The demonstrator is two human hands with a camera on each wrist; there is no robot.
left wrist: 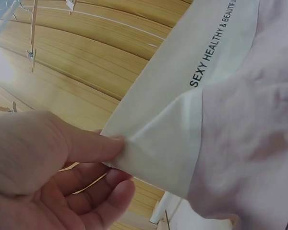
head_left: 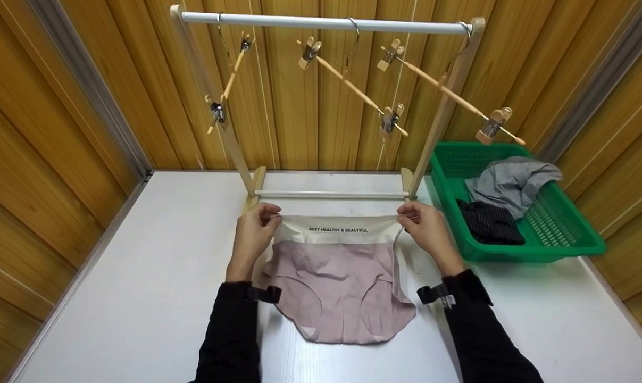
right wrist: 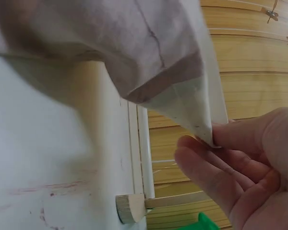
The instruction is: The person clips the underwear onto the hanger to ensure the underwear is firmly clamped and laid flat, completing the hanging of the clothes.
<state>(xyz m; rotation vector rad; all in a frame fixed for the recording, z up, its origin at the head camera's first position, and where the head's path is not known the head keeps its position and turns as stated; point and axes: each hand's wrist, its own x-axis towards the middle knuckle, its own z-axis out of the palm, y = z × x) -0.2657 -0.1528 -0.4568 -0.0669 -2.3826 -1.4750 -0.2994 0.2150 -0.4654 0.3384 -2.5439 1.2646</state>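
Note:
A pair of pink underpants (head_left: 342, 282) with a cream waistband (head_left: 294, 230) is stretched between both hands, its printed lettering facing up in the head view. My left hand (head_left: 254, 234) pinches the left corner of the waistband between thumb and forefinger; the left wrist view shows the thumb (left wrist: 103, 146) on top of the cloth. At the opposite corner, my right hand (head_left: 427, 229) pinches the waistband the same way, and in the right wrist view the cloth (right wrist: 182, 103) runs down to a point at the fingertips. The lower part of the underpants hangs toward the white table (head_left: 140, 298).
Behind the hands stands a wooden rack with a white top rail (head_left: 321, 22). Three clip hangers hang from it, including a middle hanger (head_left: 347, 82). To the right, a green basket (head_left: 539, 252) contains grey cloth (head_left: 512, 181) and black striped cloth (head_left: 491, 223).

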